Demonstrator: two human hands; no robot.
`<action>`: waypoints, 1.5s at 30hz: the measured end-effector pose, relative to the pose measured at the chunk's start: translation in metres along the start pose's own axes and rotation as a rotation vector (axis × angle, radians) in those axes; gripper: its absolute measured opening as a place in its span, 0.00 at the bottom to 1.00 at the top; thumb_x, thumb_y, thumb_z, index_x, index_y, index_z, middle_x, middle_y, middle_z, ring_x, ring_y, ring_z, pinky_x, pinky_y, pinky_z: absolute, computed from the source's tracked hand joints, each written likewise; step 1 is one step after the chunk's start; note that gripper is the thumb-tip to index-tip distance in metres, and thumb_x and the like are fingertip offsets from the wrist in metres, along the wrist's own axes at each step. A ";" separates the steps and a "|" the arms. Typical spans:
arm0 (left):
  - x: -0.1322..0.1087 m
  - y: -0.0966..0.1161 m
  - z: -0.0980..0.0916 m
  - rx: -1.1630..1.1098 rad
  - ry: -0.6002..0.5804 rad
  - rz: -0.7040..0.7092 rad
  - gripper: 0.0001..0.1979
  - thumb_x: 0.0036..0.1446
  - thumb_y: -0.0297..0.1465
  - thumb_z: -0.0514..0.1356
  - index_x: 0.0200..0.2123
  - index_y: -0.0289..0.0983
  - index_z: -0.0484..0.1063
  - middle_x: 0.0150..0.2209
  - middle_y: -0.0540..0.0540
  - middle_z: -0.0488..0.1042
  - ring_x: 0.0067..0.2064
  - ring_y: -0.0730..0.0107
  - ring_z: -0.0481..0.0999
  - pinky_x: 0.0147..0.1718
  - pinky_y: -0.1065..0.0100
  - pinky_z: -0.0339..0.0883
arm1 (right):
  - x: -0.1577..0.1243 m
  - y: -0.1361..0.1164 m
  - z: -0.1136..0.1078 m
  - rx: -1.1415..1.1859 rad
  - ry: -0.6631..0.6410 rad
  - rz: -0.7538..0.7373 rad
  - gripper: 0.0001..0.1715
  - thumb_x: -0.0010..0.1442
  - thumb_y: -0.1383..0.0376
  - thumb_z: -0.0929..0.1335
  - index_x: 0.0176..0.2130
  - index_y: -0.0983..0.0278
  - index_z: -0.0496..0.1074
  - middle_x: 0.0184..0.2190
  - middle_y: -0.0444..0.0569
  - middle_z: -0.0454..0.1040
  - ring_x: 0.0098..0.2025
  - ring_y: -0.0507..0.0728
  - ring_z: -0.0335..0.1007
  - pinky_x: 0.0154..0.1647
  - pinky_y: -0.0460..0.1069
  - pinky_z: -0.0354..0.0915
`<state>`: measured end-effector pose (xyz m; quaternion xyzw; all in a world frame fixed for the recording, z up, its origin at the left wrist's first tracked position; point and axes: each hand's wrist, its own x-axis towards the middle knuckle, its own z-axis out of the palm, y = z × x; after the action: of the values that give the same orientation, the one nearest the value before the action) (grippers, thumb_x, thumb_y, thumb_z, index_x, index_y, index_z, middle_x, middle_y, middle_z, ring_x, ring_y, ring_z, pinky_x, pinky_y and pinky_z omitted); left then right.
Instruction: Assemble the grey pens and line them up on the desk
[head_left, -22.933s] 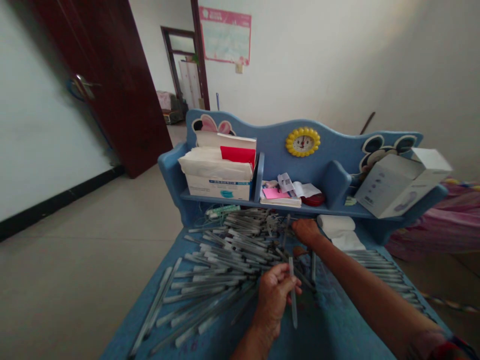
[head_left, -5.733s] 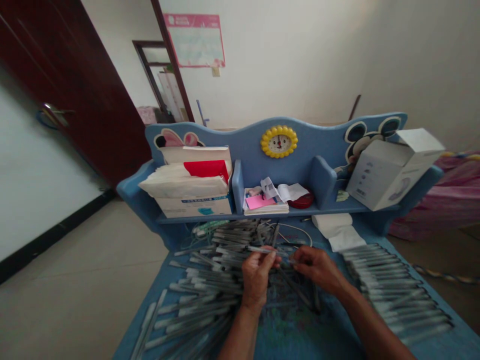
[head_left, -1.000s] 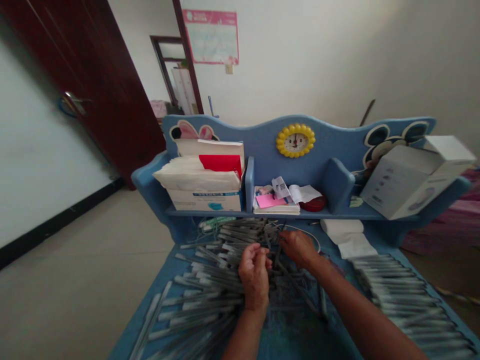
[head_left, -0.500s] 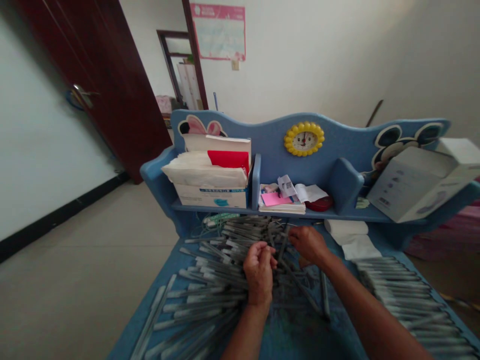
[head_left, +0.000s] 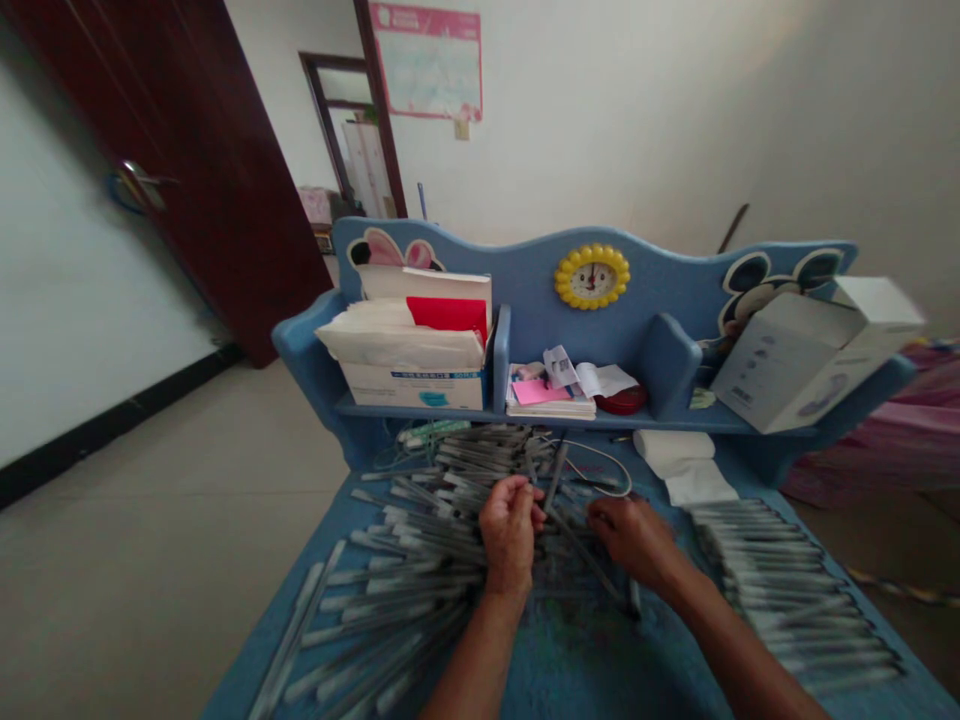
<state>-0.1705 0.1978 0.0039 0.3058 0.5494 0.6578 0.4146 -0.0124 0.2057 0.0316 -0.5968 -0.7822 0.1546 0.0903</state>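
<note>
My left hand (head_left: pixel 510 530) is closed, thumb against curled fingers, over the middle of the blue desk; what it holds, if anything, is hidden. Just right of it, my right hand (head_left: pixel 634 535) is closed too, fingers pointing down and left, and I cannot make out anything in it. Slim grey pens (head_left: pixel 409 580), partly see-through, lie fanned in a loose pile to the left of my left hand. Between my hands, a few darker pens (head_left: pixel 581 555) cross each other at angles. On the right, more pens (head_left: pixel 795 580) lie side by side in a row.
A paper roll (head_left: pixel 675 450) lies partly unrolled behind the right row. A white cord (head_left: pixel 611 460) loops behind my right hand. The blue shelf (head_left: pixel 427 410) carries a paper-filled mask box (head_left: pixel 412 385), a notepad stack (head_left: pixel 551 408) and a tilted white carton (head_left: pixel 787 360). A yellow-rimmed clock (head_left: pixel 592 277) hangs above.
My right hand has come down and slightly right, away from the shelf, uncovering the white cord. My left hand stays closed in nearly the same place. The view has shifted slightly.
</note>
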 end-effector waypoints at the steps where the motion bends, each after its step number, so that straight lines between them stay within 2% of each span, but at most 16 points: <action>1: 0.001 0.000 -0.001 0.005 0.004 0.005 0.10 0.48 0.34 0.58 0.33 0.34 0.68 0.23 0.50 0.72 0.19 0.77 0.67 0.15 0.77 0.61 | -0.004 0.001 0.000 -0.059 -0.008 0.008 0.12 0.57 0.65 0.61 0.35 0.59 0.74 0.29 0.48 0.77 0.33 0.55 0.72 0.28 0.45 0.54; 4: 0.002 -0.002 -0.002 0.046 -0.014 0.021 0.10 0.49 0.35 0.57 0.33 0.35 0.70 0.23 0.50 0.73 0.19 0.75 0.68 0.16 0.75 0.62 | -0.013 0.004 0.000 -0.128 -0.022 -0.002 0.13 0.57 0.66 0.61 0.40 0.57 0.72 0.29 0.48 0.77 0.33 0.56 0.73 0.29 0.45 0.54; 6: 0.000 -0.002 -0.002 0.121 -0.070 0.059 0.11 0.48 0.34 0.57 0.35 0.35 0.72 0.24 0.48 0.74 0.21 0.72 0.70 0.20 0.72 0.65 | -0.015 0.003 -0.001 -0.100 -0.030 -0.010 0.14 0.58 0.66 0.61 0.41 0.57 0.71 0.28 0.47 0.77 0.32 0.56 0.73 0.28 0.45 0.54; 9: -0.006 0.001 -0.001 0.256 -0.264 0.194 0.12 0.46 0.27 0.57 0.36 0.37 0.75 0.31 0.45 0.76 0.30 0.67 0.74 0.31 0.67 0.69 | -0.014 -0.003 -0.005 0.003 -0.010 -0.029 0.13 0.57 0.65 0.61 0.39 0.58 0.72 0.26 0.46 0.76 0.31 0.55 0.72 0.28 0.44 0.54; 11: -0.011 0.004 0.000 0.316 -0.411 0.289 0.14 0.44 0.24 0.56 0.34 0.39 0.77 0.34 0.44 0.76 0.35 0.64 0.74 0.37 0.65 0.68 | -0.011 -0.008 -0.007 0.082 0.022 -0.052 0.12 0.57 0.64 0.61 0.34 0.60 0.73 0.23 0.45 0.75 0.28 0.54 0.71 0.28 0.44 0.54; 14: -0.015 0.007 0.003 0.351 -0.515 0.319 0.13 0.47 0.24 0.55 0.31 0.40 0.78 0.32 0.44 0.76 0.35 0.63 0.73 0.38 0.66 0.66 | -0.008 -0.011 -0.006 0.179 0.097 -0.085 0.15 0.57 0.63 0.60 0.27 0.62 0.72 0.19 0.43 0.71 0.23 0.52 0.66 0.25 0.44 0.54; 17: -0.016 0.006 0.004 0.297 -0.467 0.196 0.10 0.48 0.27 0.56 0.30 0.40 0.78 0.30 0.45 0.76 0.32 0.63 0.73 0.35 0.67 0.67 | -0.004 -0.010 0.002 0.373 0.159 -0.105 0.14 0.57 0.61 0.61 0.29 0.64 0.72 0.18 0.42 0.69 0.21 0.51 0.63 0.23 0.44 0.55; 20: -0.015 0.001 0.004 0.234 -0.425 0.079 0.08 0.47 0.29 0.58 0.31 0.38 0.77 0.29 0.45 0.76 0.30 0.64 0.73 0.30 0.69 0.67 | 0.002 -0.007 0.014 0.689 0.153 -0.085 0.14 0.54 0.59 0.64 0.35 0.65 0.72 0.22 0.43 0.71 0.24 0.52 0.65 0.25 0.44 0.59; 23: -0.015 -0.003 0.004 0.199 -0.442 0.056 0.07 0.48 0.30 0.58 0.31 0.37 0.76 0.27 0.47 0.76 0.28 0.67 0.73 0.27 0.71 0.66 | 0.008 -0.005 0.022 0.912 0.135 -0.020 0.15 0.50 0.57 0.67 0.32 0.67 0.72 0.24 0.44 0.71 0.26 0.53 0.66 0.26 0.44 0.61; 25: -0.014 -0.005 0.005 0.189 -0.421 0.074 0.06 0.49 0.30 0.58 0.30 0.36 0.75 0.26 0.47 0.76 0.28 0.68 0.73 0.27 0.71 0.66 | 0.014 -0.005 0.023 0.944 0.153 0.004 0.15 0.50 0.57 0.67 0.31 0.67 0.71 0.23 0.44 0.70 0.25 0.52 0.65 0.26 0.45 0.61; 27: -0.013 -0.007 0.004 0.203 -0.322 0.103 0.06 0.48 0.29 0.58 0.30 0.36 0.74 0.26 0.47 0.75 0.28 0.68 0.74 0.27 0.71 0.66 | 0.021 -0.007 0.021 0.887 0.200 -0.006 0.14 0.52 0.57 0.65 0.30 0.66 0.70 0.22 0.43 0.69 0.24 0.52 0.64 0.25 0.45 0.60; 29: -0.009 -0.009 0.003 0.220 -0.167 0.121 0.06 0.48 0.31 0.59 0.30 0.36 0.74 0.26 0.47 0.75 0.28 0.67 0.73 0.26 0.71 0.66 | 0.031 -0.012 0.017 0.766 0.235 -0.029 0.13 0.54 0.58 0.63 0.29 0.65 0.69 0.20 0.42 0.67 0.23 0.52 0.63 0.24 0.44 0.59; 31: -0.005 -0.009 -0.001 0.222 -0.028 0.127 0.08 0.48 0.33 0.59 0.32 0.36 0.74 0.27 0.46 0.75 0.27 0.67 0.73 0.26 0.70 0.66 | 0.043 -0.021 0.013 0.587 0.218 -0.035 0.12 0.55 0.60 0.62 0.27 0.65 0.68 0.20 0.43 0.68 0.24 0.52 0.64 0.25 0.44 0.58; 34: 0.002 -0.007 -0.007 0.205 0.100 0.148 0.11 0.48 0.34 0.59 0.35 0.35 0.73 0.29 0.45 0.75 0.29 0.67 0.73 0.27 0.70 0.66 | 0.060 -0.040 0.010 0.286 0.153 -0.003 0.10 0.54 0.64 0.61 0.28 0.65 0.69 0.24 0.46 0.73 0.28 0.53 0.68 0.28 0.44 0.59; 40: 0.009 0.002 -0.012 0.111 0.172 0.120 0.14 0.48 0.35 0.59 0.38 0.34 0.71 0.31 0.45 0.74 0.27 0.70 0.72 0.23 0.71 0.66 | 0.076 -0.075 0.018 0.010 0.098 0.079 0.11 0.55 0.66 0.61 0.37 0.66 0.69 0.33 0.57 0.76 0.36 0.59 0.72 0.33 0.48 0.60; 45: 0.008 0.002 -0.011 0.078 0.160 0.098 0.14 0.48 0.35 0.59 0.38 0.34 0.70 0.30 0.46 0.74 0.27 0.70 0.72 0.23 0.72 0.65 | 0.077 -0.080 0.022 -0.039 0.081 0.089 0.11 0.52 0.67 0.62 0.38 0.65 0.69 0.34 0.57 0.77 0.37 0.60 0.73 0.33 0.49 0.60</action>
<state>-0.1845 0.1997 0.0031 0.2947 0.5902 0.6778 0.3246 -0.1128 0.2572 0.0357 -0.6385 -0.7534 0.1187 0.1033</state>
